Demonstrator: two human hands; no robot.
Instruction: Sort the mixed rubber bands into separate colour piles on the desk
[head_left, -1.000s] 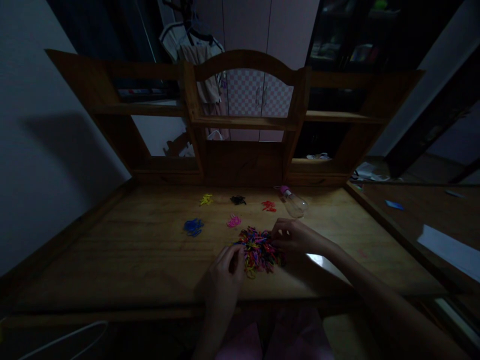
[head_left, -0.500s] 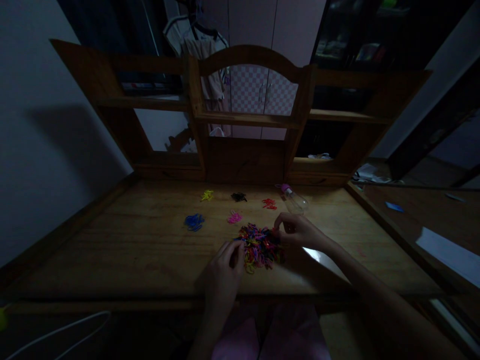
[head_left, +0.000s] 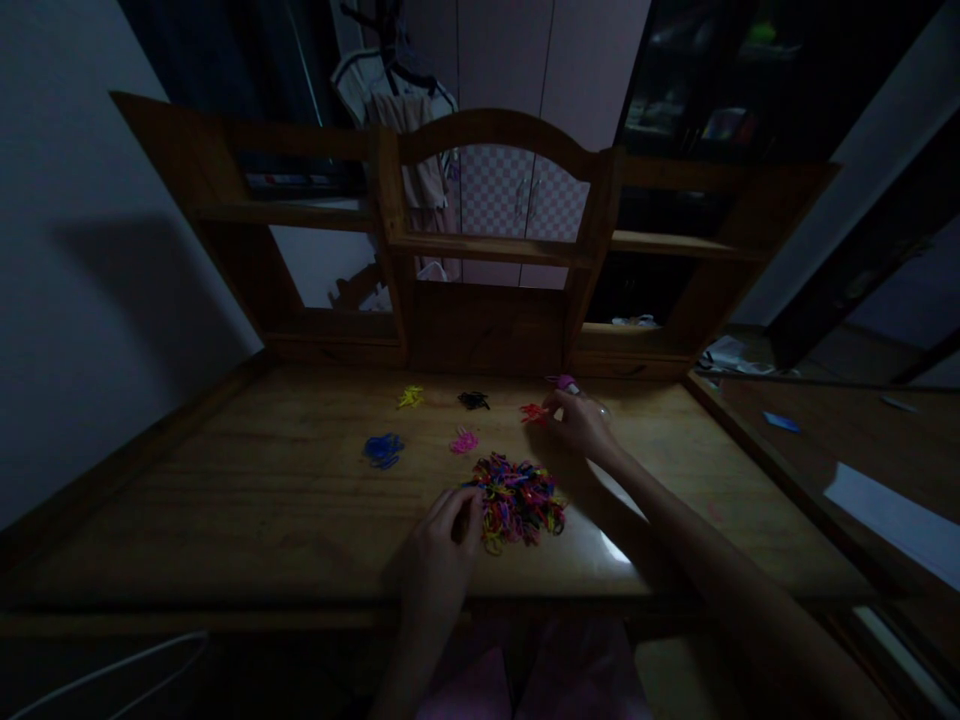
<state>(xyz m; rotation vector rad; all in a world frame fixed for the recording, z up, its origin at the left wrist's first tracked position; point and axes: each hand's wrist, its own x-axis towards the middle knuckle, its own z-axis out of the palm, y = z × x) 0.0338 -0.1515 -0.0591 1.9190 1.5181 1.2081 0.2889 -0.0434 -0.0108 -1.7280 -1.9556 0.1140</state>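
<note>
A mixed pile of small coloured bands (head_left: 516, 502) lies on the wooden desk (head_left: 285, 500). My left hand (head_left: 441, 548) rests at the pile's left edge, fingers curled and pinching at it. My right hand (head_left: 581, 422) reaches out to the small red heap (head_left: 534, 412), fingertips pinched together right beside it. Sorted heaps sit behind the pile: yellow (head_left: 410, 397), black (head_left: 473, 400), pink (head_left: 464, 441) and blue (head_left: 383, 449). What the fingers hold is too small to make out.
A clear bottle with a pink cap (head_left: 570, 385) lies behind my right hand. A wooden shelf unit (head_left: 487, 250) rises at the desk's back. Papers (head_left: 892, 520) lie on the side surface at right. A white wire hanger (head_left: 112, 675) shows at lower left.
My right hand left the mixed pile and moved away and up to the red heap. My left hand stayed at the pile's left edge.
</note>
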